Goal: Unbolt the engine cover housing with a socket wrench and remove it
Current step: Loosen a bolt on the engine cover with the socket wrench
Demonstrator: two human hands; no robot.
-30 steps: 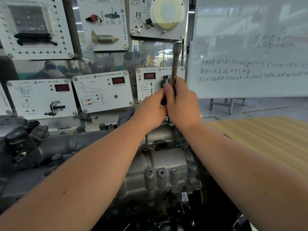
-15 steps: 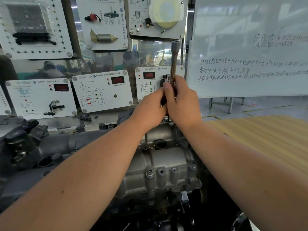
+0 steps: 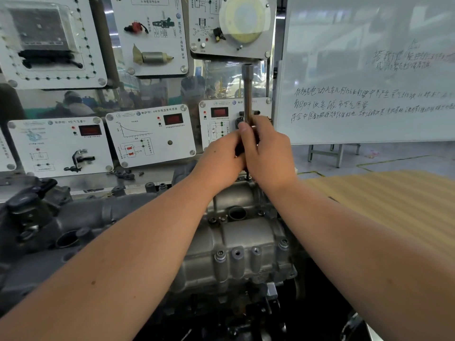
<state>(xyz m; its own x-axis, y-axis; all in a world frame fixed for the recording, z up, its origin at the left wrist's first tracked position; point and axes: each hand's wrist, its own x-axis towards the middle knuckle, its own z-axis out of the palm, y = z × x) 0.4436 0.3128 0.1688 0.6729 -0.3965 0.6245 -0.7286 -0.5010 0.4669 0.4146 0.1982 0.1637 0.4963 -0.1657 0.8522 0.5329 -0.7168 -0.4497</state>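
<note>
Both my left hand [image 3: 222,156] and right hand [image 3: 268,153] grip the upright socket wrench [image 3: 247,92] for leverage, at the engine cover housing's [image 3: 236,242] 12 o'clock edge.

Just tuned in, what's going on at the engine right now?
A person has both hands on a long socket wrench standing upright over the far edge of the engine cover housing. The left hand and the right hand grip its lower part side by side, and the shaft rises above them in front of the sensor display panels. The lower end is hidden behind the hands, so which bolt it sits on cannot be seen. The housing is on the engine, with bolts showing along its near edge.
</note>
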